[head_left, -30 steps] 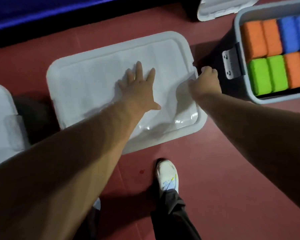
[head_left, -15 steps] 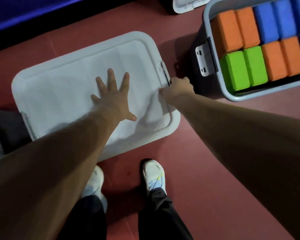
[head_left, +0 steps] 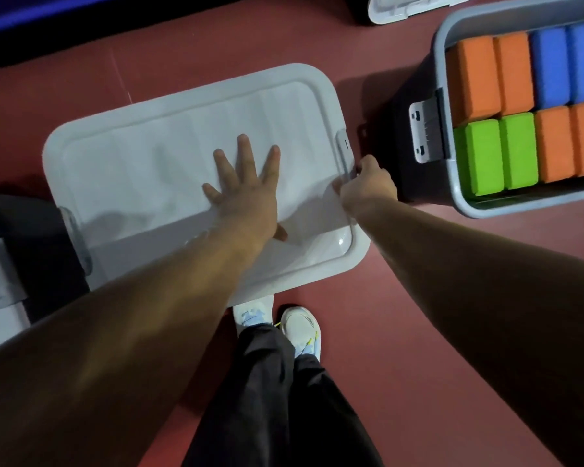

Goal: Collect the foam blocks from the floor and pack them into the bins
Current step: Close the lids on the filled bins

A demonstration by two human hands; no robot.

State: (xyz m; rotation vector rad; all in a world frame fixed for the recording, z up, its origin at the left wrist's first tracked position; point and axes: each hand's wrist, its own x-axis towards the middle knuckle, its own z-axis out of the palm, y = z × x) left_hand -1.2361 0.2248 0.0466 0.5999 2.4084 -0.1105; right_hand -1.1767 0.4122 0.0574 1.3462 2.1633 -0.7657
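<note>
The left hand (head_left: 246,193) lies flat, fingers spread, on the gray lid (head_left: 149,170). It is likely pushing the lid down tight on its bin. The right hand (head_left: 368,187) curls round the latch (head_left: 344,146) at the lid's right edge, probably to snap it shut. The foam blocks (head_left: 486,79) sit packed in the open bin (head_left: 520,210) just beside it, at the floor's (head_left: 418,298) far right. A spare lid (head_left: 412,8) lies beyond. Nothing blocks the hands.

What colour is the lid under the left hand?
The lid is pale grey; head view.
</note>
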